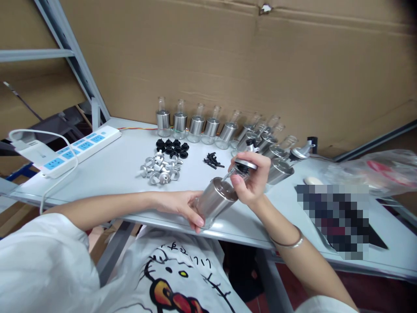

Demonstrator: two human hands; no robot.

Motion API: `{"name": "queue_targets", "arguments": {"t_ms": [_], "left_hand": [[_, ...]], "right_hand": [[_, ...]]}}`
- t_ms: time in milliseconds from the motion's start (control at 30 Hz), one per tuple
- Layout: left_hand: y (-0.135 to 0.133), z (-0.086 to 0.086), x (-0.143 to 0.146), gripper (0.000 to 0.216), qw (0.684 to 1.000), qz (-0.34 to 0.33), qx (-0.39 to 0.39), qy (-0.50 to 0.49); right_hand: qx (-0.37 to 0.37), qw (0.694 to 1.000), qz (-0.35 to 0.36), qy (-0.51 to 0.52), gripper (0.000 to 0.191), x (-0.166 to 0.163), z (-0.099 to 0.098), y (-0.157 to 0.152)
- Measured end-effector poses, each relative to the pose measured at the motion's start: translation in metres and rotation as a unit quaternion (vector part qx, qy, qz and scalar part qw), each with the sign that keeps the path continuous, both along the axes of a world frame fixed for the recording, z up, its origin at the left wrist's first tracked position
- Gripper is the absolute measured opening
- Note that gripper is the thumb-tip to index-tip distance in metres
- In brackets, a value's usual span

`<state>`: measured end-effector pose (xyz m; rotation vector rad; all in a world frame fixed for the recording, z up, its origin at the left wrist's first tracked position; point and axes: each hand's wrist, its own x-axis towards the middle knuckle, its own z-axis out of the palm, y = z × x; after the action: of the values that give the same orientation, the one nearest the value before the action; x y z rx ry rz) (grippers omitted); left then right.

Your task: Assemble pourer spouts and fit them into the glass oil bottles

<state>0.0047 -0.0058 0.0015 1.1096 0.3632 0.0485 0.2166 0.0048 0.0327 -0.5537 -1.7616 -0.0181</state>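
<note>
Left grip (182, 206) wraps a brushed-steel cylinder (215, 198); right grip (250, 178) pinches its round metal cap (246, 164).

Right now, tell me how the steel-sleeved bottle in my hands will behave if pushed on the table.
It would likely roll: the bottle is round-bodied, like the tipped bottles at the right. It is probably slippery, since the left hand grips smooth, shiny metal. Its clear glass base looks breakable, so push gently. The right hand pinches its cap.
</note>
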Motion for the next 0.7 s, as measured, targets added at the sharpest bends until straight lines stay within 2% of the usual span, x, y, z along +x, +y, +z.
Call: {"name": "queue_targets", "arguments": {"t_ms": [133, 267, 400, 600, 700], "left_hand": [[0.001, 0.000, 0.000, 0.048, 1.000, 0.000, -0.006, 0.004], [0.001, -0.002, 0.000, 0.052, 1.000, 0.009, -0.013, 0.006], [0.002, -0.002, -0.001, 0.045, 1.000, 0.002, -0.014, 0.005], [0.002, 0.000, -0.001, 0.043, 1.000, 0.006, -0.017, 0.019], [0.002, 0.003, 0.000, 0.043, 1.000, 0.002, -0.009, 0.025]], "right_hand": [[0.033, 0.998, -0.034, -0.042, 0.031, -0.002, 0.010, -0.002], [0.008, 0.998, -0.056, -0.039, 0.028, -0.004, 0.016, -0.005], [-0.001, 0.994, -0.101, -0.044, 0.027, -0.004, 0.015, -0.009], [-0.031, 0.995, -0.088, -0.044, 0.027, -0.004, 0.014, -0.009], [-0.019, 0.995, -0.083, -0.044, 0.027, -0.004, 0.015, -0.009]]}}
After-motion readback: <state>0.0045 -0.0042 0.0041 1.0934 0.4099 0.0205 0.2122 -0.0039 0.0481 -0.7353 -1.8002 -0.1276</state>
